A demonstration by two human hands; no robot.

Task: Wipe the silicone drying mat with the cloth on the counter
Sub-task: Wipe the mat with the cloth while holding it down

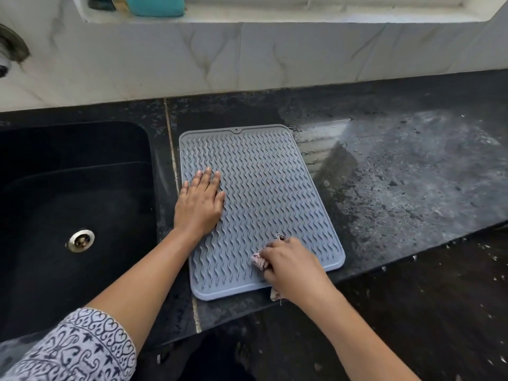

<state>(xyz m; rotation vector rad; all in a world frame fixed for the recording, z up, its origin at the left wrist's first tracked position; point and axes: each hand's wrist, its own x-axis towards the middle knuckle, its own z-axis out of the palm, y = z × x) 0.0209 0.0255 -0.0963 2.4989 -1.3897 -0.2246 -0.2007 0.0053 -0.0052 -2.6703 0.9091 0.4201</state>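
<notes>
Beyond the patterned sleeve (82, 347), the left hand (199, 204) lies with flat fingers on the mat (264, 188) to hold it steady, while the right hand (291, 266) clutches the cloth (259, 261) for wiping.

no readable text, no labels, no brands, no numbers, no signs

Location: a domestic kitchen. Indicators: a black recessed sink (77, 188) with a metal drain (81, 240), set into a dark polished stone desk (398, 174). A marble-pattern tiled wall (247, 56) stands directly behind. A white ledge (275, 19) above the tiles carries a teal container (155, 5). A metal plumbing fitting (11, 48) sits on the wall at far left. A grey ribbed drying mat (264, 188) lies flat just beside the sink.
</notes>
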